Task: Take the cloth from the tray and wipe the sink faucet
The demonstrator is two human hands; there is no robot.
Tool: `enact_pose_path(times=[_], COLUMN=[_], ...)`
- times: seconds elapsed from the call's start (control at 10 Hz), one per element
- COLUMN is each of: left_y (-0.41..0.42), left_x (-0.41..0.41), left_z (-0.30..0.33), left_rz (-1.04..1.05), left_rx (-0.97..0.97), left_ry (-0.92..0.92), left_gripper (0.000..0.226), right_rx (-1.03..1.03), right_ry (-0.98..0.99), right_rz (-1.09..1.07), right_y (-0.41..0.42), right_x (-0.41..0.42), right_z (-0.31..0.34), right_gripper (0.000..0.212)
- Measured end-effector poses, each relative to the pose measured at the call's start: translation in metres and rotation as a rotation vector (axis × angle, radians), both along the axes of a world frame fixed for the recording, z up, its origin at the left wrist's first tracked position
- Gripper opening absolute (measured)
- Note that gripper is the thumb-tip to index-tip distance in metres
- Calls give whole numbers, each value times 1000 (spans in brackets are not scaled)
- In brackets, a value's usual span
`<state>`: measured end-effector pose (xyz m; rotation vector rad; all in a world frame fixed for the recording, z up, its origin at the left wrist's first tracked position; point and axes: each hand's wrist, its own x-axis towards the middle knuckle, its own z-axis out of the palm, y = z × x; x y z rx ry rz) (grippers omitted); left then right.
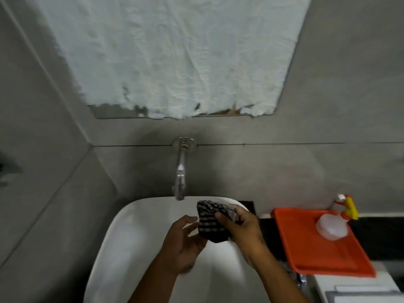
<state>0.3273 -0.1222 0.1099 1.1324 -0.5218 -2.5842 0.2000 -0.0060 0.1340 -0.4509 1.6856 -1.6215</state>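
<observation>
Retrieval looked done: the dark grey-striped cloth (211,220), off the orange plastic tray (317,243), sat clamped in the right hand (242,230) above the white sink (122,232), left hand (183,243) spread beside it; the chrome wall faucet (181,171) stood unwiped.

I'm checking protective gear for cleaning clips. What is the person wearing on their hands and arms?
Nothing that shows: the left hand and right hand are bare, with no gloves. Both forearms are uncovered up to the frame's edge, no sleeves in view. No rings or watch can be made out; the picture is slightly blurred.
</observation>
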Motion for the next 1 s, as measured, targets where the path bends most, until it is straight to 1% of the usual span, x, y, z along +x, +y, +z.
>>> enact_pose_path(times=[0.1,0.2,0.3,0.4,0.5,0.6,0.7,0.8,0.9,1.0], left_y=[14,31,60,95,117,130,136,144,146,138], left_x=[-60,-136,-219,-292,-343,-374,-386,-385,-380,-363], left_z=[2,9,-2,-34,-88,-140,-168,-179,-177,-164], left_rz=[-211,-469,-628,-868,-1056,-1153,-1128,-1206,-1279,-1271], left_rx=[-98,-397,-839,-1283,-1533,-1607,-1663,-1781,-1876,-1885], left_ry=[23,-25,-240,-388,-489,-578,-648,-695,-696,-593], left_gripper=[41,29,30,22,26,36,34,29,31,40], right_rx=[-36,-10,149,295,443,555,638,678,723,840], right_ry=[-68,-186,-232,-281,-246,-240,-239,-240,-223,-39], right_rz=[-129,-292,-455,-520,-497,-395,-321,-252,-174,-172], right_y=[44,95,142,167,167,162,157,156,157,155], right_x=[-30,-70,-110,-146,-178,-211,-237,-242,-241,-237], right_z=[-2,-13,-42,-85,-133,-178,-209,-224,-224,-211], right_gripper=[32,29,21,18,23,28,37,36,37,44])
